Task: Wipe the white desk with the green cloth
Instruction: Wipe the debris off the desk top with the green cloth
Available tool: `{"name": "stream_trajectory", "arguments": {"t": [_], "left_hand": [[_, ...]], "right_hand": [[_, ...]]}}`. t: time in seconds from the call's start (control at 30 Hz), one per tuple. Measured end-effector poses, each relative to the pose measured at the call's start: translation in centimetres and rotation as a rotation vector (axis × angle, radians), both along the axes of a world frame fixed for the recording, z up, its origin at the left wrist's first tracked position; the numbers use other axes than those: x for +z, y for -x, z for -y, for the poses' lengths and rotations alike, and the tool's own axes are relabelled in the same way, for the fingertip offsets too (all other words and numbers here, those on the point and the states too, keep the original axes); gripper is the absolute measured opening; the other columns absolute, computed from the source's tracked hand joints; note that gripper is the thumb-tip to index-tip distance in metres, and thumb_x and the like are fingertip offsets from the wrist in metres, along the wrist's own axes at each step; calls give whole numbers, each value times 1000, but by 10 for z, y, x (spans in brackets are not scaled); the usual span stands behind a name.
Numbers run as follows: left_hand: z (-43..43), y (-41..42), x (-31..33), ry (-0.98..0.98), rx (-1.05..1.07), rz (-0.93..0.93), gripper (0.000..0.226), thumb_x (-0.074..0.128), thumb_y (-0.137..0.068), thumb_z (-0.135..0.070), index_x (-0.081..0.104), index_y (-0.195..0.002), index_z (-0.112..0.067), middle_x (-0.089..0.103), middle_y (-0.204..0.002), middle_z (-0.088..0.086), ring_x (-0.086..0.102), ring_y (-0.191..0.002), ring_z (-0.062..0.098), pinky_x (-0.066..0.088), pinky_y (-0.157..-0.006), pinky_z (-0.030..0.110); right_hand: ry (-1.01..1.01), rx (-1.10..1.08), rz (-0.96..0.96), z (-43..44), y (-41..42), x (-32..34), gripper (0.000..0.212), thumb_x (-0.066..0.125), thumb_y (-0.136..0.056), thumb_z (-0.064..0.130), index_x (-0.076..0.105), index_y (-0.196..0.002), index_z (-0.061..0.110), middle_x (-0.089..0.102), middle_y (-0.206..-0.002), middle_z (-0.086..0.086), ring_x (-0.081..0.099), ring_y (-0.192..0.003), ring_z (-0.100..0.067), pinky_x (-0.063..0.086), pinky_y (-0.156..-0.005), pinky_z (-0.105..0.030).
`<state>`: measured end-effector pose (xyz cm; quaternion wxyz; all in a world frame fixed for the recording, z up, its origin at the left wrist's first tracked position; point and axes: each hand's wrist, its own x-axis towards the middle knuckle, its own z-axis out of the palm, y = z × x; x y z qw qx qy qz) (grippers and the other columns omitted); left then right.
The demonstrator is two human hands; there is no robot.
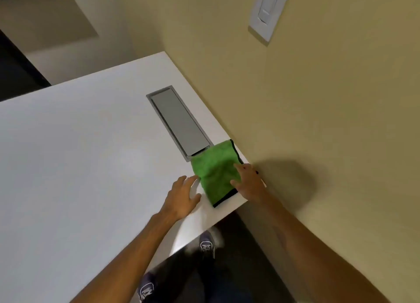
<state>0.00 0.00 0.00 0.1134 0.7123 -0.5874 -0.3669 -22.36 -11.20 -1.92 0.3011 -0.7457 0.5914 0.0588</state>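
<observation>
A green cloth [216, 171] with a black hem lies flat on the white desk [79, 155], near the desk's right corner by the wall. My right hand [248, 182] rests on the cloth's right side with fingers spread over it. Just left of the cloth, my left hand [181, 198] lies flat on the bare desk, fingers apart, fingertips close to the cloth's edge.
A grey metal cable-tray lid [179, 121] is set into the desk just beyond the cloth. A beige wall [318, 121] runs along the desk's right edge and carries a white switch plate [267, 9]. Below the desk's front edge are my shoes [206, 246] on a dark floor.
</observation>
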Motion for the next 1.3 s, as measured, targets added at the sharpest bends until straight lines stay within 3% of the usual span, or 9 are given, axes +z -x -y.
{"name": "stream_trajectory", "arguments": {"t": [0.2,0.4,0.57,0.63,0.73,0.8,0.9,1.03,1.3], "left_hand": [[32,29,-27,-232,60,-133,68,62,-92,-40,27,-151,-35,20,-158,19,18,-146,35,27,-116,46],[63,43,-43,-352,250,-273,80,71,-85,-44,31,-151,-23,38,-149,15,43,-133,34,36,-113,42],[73,46,-54,-378,449,-442,84,83,-75,-27,40,-146,-17,50,-142,11,52,-126,30,41,-111,44],[72,45,-59,-381,537,-531,80,85,-73,-15,46,-142,-16,56,-133,9,59,-116,26,47,-104,40],[73,43,-62,-390,640,-642,69,82,-73,-3,52,-135,-12,66,-103,-4,65,-92,11,52,-77,20],[74,41,-63,-404,661,-667,65,82,-73,-3,54,-132,-10,69,-105,0,66,-96,15,51,-82,23],[72,38,-60,-379,661,-613,60,83,-75,-9,58,-130,-10,67,-119,8,65,-104,20,49,-93,26],[60,29,-49,-284,695,-487,51,83,-77,-16,63,-124,-12,64,-113,4,65,-91,16,46,-75,16],[4,-11,-18,-95,814,-236,49,79,-81,-22,62,-126,-10,59,-122,8,55,-102,19,47,-90,29]], "right_hand": [[7,-16,-40,36,5,-28,73,62,-98,33,28,-160,14,27,-163,-20,28,-152,-36,28,-125,-48],[-107,-71,-67,58,1,-48,75,63,-97,32,25,-158,9,35,-155,-25,37,-144,-43,35,-118,-56],[-111,-98,-84,66,-6,-60,70,64,-95,23,29,-152,4,40,-147,-26,43,-137,-45,41,-111,-59],[-155,-166,-46,69,-9,-60,64,65,-94,18,34,-147,2,41,-143,-26,48,-132,-45,45,-108,-56],[-238,-279,29,72,-13,-59,56,68,-91,15,41,-138,0,52,-137,-25,56,-126,-43,51,-103,-50],[-275,-346,69,71,-15,-58,52,69,-90,13,46,-135,0,59,-134,-24,59,-122,-42,53,-99,-46],[-311,-361,74,67,-17,-54,46,71,-88,15,56,-130,2,64,-130,-20,62,-119,-40,54,-99,-44],[-275,-318,127,56,-26,-49,37,72,-86,16,65,-121,6,70,-122,-16,63,-115,-39,52,-102,-51],[-253,-141,345,18,-90,-22,17,65,-83,5,66,-99,2,73,-100,-17,68,-92,-36,57,-75,-39]]}}
